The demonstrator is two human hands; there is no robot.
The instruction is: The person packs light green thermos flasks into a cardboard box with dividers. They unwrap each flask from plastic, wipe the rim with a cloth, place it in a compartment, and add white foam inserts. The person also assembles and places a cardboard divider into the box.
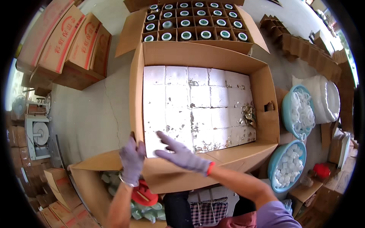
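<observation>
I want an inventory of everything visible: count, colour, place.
Jars: 24, white-green lids, top carton.
Central carton: one, brown, middle.
Blocks: about 20, white, central carton.
Scraps: many, goldish, on blocks.
Printed cartons: several, brown, upper left.
Basins: two, blue, right.
Rings: many, white, upper basin.
Pieces: many, white, lower basin.
Dividers: several, brown, upper right.
Bundle: one, white, far right.
Left hand: one, grey-gloved, central carton's left edge.
Right hand: one, grey-gloved, above blocks.

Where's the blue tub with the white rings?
In the head view, the ring tub is on the right, between the box of white blocks and the white bundle, just above another blue tub.
</observation>
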